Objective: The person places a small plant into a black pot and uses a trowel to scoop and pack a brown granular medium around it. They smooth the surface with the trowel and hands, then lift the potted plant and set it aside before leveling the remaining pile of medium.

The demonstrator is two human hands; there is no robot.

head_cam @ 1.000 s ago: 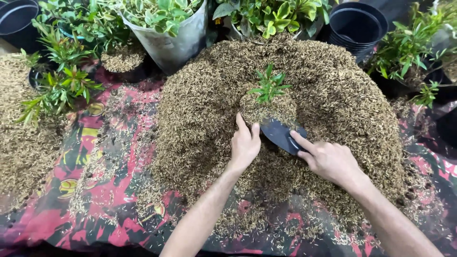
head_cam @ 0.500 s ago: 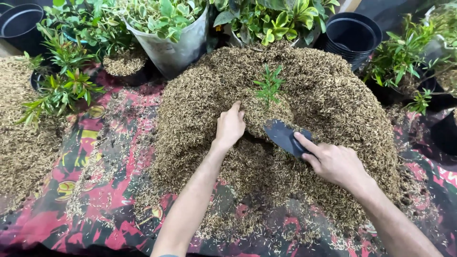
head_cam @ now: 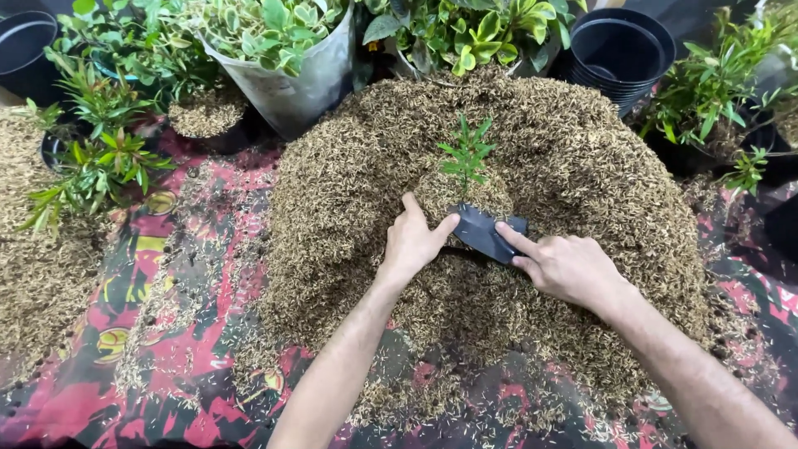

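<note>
A small green seedling (head_cam: 465, 156) stands in a black planting bag (head_cam: 486, 233) that is filled with husk and sunk into a big brown husk heap (head_cam: 598, 191). My left hand (head_cam: 413, 241) lies with fingers together against the left side of the bag, thumb on its black edge. My right hand (head_cam: 565, 266) holds the bag's right edge, index finger stretched along it. Both forearms reach in from the bottom of the view.
Stacked black pots (head_cam: 622, 48) stand at the back right, another black pot (head_cam: 23, 46) at the back left. Leafy potted plants (head_cam: 274, 33) line the back. A smaller husk pile (head_cam: 33, 249) lies left on a red patterned sheet (head_cam: 208, 391).
My left hand slid up along the left side of the bag, then came back down to its edge. My right hand stayed on the bag's right edge.
</note>
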